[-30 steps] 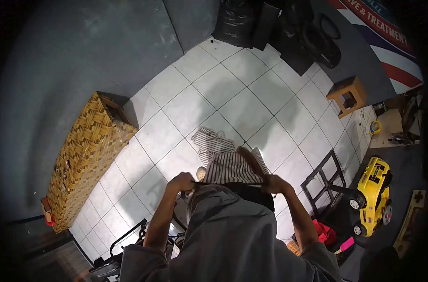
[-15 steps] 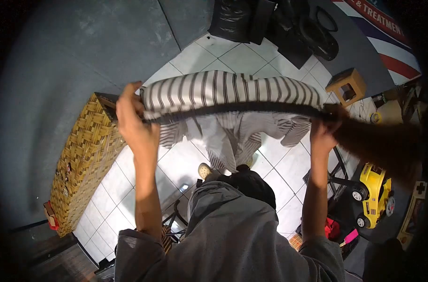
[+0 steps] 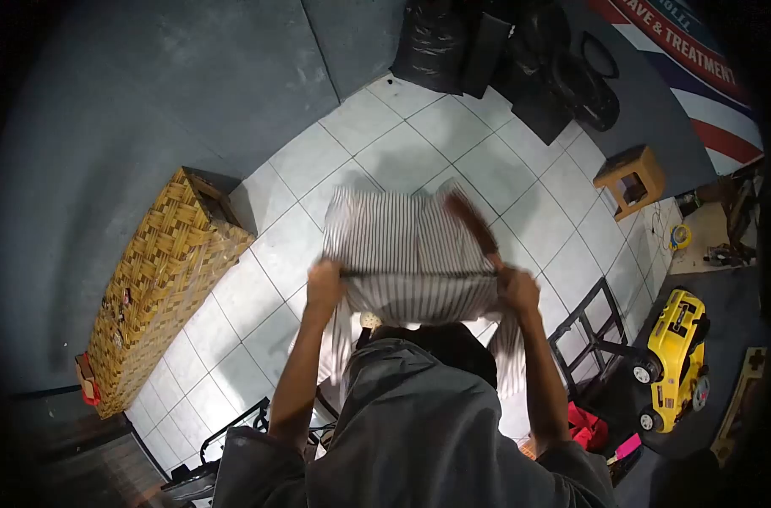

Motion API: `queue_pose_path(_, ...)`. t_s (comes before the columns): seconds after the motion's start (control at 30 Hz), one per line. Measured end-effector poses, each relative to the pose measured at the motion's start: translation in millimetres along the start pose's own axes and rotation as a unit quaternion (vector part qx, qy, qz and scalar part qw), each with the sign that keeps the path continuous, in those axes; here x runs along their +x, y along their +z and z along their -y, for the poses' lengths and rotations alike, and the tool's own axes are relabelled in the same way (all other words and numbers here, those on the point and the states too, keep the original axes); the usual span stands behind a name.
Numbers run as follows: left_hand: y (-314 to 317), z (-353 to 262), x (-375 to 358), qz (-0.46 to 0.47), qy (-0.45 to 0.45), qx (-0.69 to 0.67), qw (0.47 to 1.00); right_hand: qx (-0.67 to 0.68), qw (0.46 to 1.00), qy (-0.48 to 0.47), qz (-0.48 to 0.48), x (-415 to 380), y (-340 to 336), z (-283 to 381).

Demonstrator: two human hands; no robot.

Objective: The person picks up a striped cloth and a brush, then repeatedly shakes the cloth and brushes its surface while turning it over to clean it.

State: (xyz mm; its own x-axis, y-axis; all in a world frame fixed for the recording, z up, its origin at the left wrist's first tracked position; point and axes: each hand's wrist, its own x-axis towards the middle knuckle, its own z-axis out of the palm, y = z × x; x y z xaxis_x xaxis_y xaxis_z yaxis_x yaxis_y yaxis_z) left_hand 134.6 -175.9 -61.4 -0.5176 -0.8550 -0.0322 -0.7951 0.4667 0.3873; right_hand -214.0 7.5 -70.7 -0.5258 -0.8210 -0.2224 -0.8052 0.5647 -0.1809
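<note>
A white cloth with dark stripes (image 3: 377, 233) hangs spread between my hands, in front of my body and above the tiled floor. My left hand (image 3: 324, 286) is closed on its left side. On the right side my right hand (image 3: 518, 289) grips the cloth too. A dark brown, blurred strip (image 3: 470, 222) runs up from my right hand across the cloth; I cannot make out what it is. Lower folds of the cloth hang down beside both forearms.
A tall woven-pattern box (image 3: 161, 279) stands at the left by the grey wall (image 3: 191, 76). Black bags (image 3: 432, 42) lie at the top. To the right are a cardboard box (image 3: 631, 179), a black metal frame (image 3: 593, 330) and a yellow toy car (image 3: 677, 356).
Both hands have come closer together and nearer my body. The cloth, bunched and stretched wide before, now hangs narrower with its striped panel spread flat. The brown strip has swung inward.
</note>
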Motion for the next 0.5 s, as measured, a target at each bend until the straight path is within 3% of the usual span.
queue_pose_path(0.03,-21,-12,26,-0.126,-0.005,-0.008,0.992,0.094,0.989,0.020,-0.113,6,-44,27)
queue_pose_path(0.07,-70,-45,32,-0.240,0.030,-0.072,0.968,0.204,0.936,-0.066,-0.278,11,-69,39)
queue_pose_path(0.13,-149,-99,33,-0.354,0.028,-0.111,0.928,0.226,0.887,-0.056,-0.400,11,-109,41)
queue_pose_path(0.17,-167,-113,31,-0.410,0.034,-0.142,0.900,0.292,0.863,-0.074,-0.405,1,-125,50)
queue_pose_path(0.2,-164,-114,27,-0.407,0.033,-0.142,0.902,0.356,0.835,-0.092,-0.410,-9,-141,58)
queue_pose_path(0.23,-161,-116,21,-0.438,0.056,-0.119,0.889,0.442,0.772,-0.148,-0.433,-12,-147,70)
queue_pose_path(0.27,-158,-117,15,-0.469,0.080,-0.097,0.874,0.405,0.787,-0.199,-0.421,-12,-124,52)
queue_pose_path(0.3,-131,-99,9,-0.382,0.077,-0.182,0.903,0.554,0.756,-0.130,-0.323,-11,-91,36)
queue_pose_path(0.37,-57,-58,-10,-0.260,0.087,-0.066,0.959,0.326,0.907,-0.095,-0.249,-30,-29,17)
queue_pose_path(0.4,-23,-38,-28,-0.087,0.064,-0.096,0.989,0.200,0.951,-0.095,-0.214,-39,2,8)
queue_pose_path(0.43,30,-1,-52,0.090,0.055,-0.079,0.991,0.169,0.984,-0.055,-0.021,-53,42,-14)
queue_pose_path(0.47,66,23,-74,0.327,-0.080,-0.071,0.939,0.031,0.986,-0.015,0.165,-60,59,-19)
queue_pose_path(0.5,123,74,-112,0.341,-0.047,-0.072,0.936,0.009,0.969,-0.061,0.240,-73,78,-36)
